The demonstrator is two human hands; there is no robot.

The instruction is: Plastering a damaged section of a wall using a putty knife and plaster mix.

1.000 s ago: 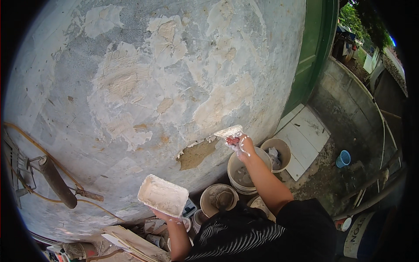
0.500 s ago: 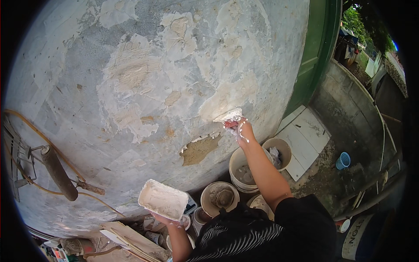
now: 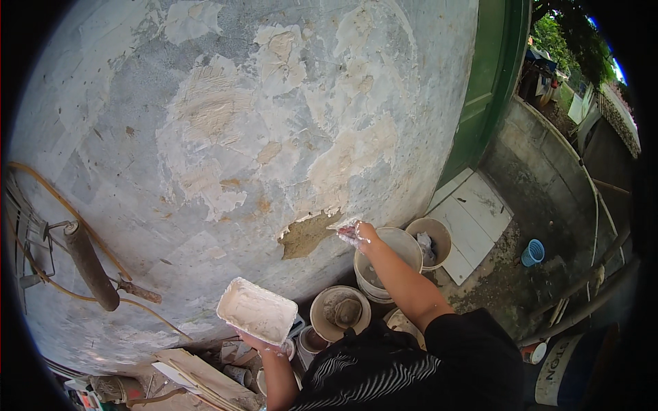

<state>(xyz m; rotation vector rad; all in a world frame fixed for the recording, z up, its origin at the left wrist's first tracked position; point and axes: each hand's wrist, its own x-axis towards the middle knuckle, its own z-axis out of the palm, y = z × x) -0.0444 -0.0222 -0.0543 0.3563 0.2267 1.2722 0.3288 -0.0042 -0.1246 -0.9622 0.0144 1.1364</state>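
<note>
My left hand (image 3: 259, 344) is closed on a white, paste-crusted rectangular tub (image 3: 229, 314); pale putty (image 3: 257, 312) coats its inside. Up at the wall (image 3: 157, 185), my right hand (image 3: 359, 234) is closed on a putty knife (image 3: 337, 227). White paste smears its fingers, and the blade shows only as a thin edge. Just left of the knife is a bare brown patch (image 3: 305, 236) where the coating is gone. Above it, rough cream-coloured filler (image 3: 356, 154) covers part of the grey-white surface.
Several buckets (image 3: 340, 312) stand along the wall's foot below my arms. At left hang a paint roller (image 3: 91, 267) and an orange hose (image 3: 62, 198). Boards (image 3: 205, 380) lie at lower left. A green door (image 3: 483, 103), pale slabs (image 3: 473, 219) and a blue basket (image 3: 533, 253) are at right.
My right hand has moved down and slightly left with the putty knife, from the filler to beside the bare patch. The blade has turned nearly edge-on. My left hand holds the tub almost still.
</note>
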